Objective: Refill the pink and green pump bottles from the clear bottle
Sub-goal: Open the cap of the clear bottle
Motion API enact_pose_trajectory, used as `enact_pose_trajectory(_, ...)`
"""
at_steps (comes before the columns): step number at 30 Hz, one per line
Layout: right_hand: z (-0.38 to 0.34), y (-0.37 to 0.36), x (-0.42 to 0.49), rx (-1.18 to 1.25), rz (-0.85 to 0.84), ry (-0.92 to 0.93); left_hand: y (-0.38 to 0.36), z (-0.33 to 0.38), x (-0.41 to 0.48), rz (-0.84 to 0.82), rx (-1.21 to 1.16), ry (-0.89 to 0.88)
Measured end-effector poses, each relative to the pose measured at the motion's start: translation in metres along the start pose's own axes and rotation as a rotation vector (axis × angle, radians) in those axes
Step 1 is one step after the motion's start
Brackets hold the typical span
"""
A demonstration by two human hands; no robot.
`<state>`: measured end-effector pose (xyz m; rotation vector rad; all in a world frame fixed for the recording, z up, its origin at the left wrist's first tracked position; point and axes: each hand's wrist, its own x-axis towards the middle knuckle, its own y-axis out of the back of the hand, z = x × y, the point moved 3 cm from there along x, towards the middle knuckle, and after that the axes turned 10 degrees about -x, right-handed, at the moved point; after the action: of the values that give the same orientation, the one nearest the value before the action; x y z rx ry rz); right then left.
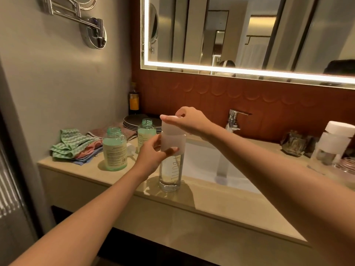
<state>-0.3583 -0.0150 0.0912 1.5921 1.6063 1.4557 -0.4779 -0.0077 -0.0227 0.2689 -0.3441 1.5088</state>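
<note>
Your left hand [151,153] grips the clear bottle [170,174], your right hand [191,120] pinches its cap [171,127]; a sudden release may tip it over.

The clear bottle [170,173] is standing upright on the countertop [192,204] at the front-left corner of the basin [201,162], wearing a tall frosted white cap [172,129]. The nearer green bottle [114,150] and the farther green bottle [146,134] are standing upright and uncapped to its left.
</note>
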Motion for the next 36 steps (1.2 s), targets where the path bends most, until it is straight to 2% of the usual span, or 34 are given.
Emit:
enact_pose_trajectory(7,0.001,0.007,0.003,0.223,-0.246,-0.017,-0.001,-0.002,0.001,0.021,-0.021,0.001)
enact_pose_trajectory(11,-0.005,0.008,0.008,-0.027,-0.168,0.016,-0.001,-0.005,0.002,0.012,-0.037,0.013)
enact_pose_trajectory(14,-0.009,0.003,0.01,-0.296,-0.174,0.061,-0.001,-0.006,0.002,0.014,-0.041,0.017)
enact_pose_trajectory(16,-0.01,0.002,0.01,-0.393,-0.183,0.094,-0.001,-0.007,0.002,0.023,-0.026,0.017)
enact_pose_trajectory(18,-0.008,0.002,0.009,-0.367,-0.203,0.125,-0.001,-0.007,0.002,0.029,-0.017,0.009)
enact_pose_trajectory(22,-0.005,0.007,0.007,-0.104,-0.37,0.113,-0.002,-0.006,0.0,0.019,-0.027,0.005)
enact_pose_trajectory(25,-0.009,0.01,0.008,-0.197,-0.359,0.095,-0.002,-0.004,-0.003,0.003,-0.043,0.004)
enact_pose_trajectory(27,-0.012,0.007,0.011,-0.351,-0.282,0.063,-0.003,-0.003,-0.003,0.009,-0.067,0.022)
enact_pose_trajectory(30,-0.013,0.0,0.012,-0.521,-0.268,0.022,-0.003,-0.004,-0.003,0.021,-0.079,0.037)
enact_pose_trajectory(36,-0.016,0.002,0.01,-0.328,-0.332,0.081,-0.003,-0.004,-0.002,0.011,-0.061,0.037)
